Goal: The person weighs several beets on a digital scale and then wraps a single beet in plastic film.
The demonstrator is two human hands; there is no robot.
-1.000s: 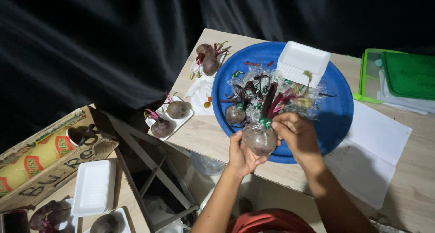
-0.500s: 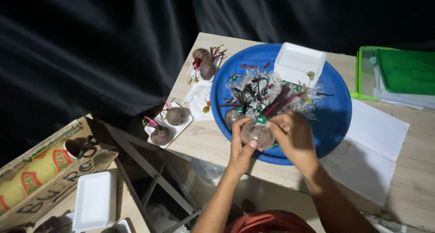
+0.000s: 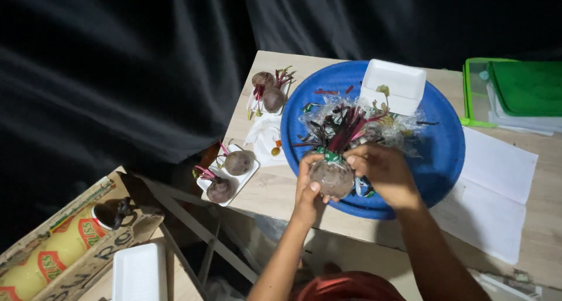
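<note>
Beet: one wrapped beet [image 3: 331,178] in clear plastic, held between both hands over near rim of blue tray, stems [image 3: 346,130] sticking up out of wrap toward far side.
Left hand: left hand [image 3: 308,187] cupped round left and under side of wrapped beet, thumb pressed on plastic, fingers curled.
Right hand: right hand [image 3: 383,172] curled over right side, fingertips pinching wrap at neck by green tie [image 3: 332,156].
Tray: round blue tray [image 3: 445,143] on wooden table [image 3: 544,219], near rim just overhanging table's near edge, left rim close to table's left edge.
On tray: one empty white foam tray [image 3: 393,85] at far side, loose clear plastic and stem scraps in middle, touching held bundle.
Left of tray: two bare beets on foam tray [image 3: 266,90] at far left corner; two more beets on second foam tray [image 3: 228,175] hanging over left edge of table; crumpled white paper [image 3: 263,138] between them.
Right of tray: one white sheet [image 3: 497,184], partly under tray rim; green box [image 3: 515,93] at far right, well apart.
Open room: bare blue strip along tray's right side; bare wood strip at near right edge.
Lower left: cardboard box [image 3: 58,248] and one more empty foam tray [image 3: 139,273], below table level, well apart from hands.
Count: five beets seen, four foam trays.
</note>
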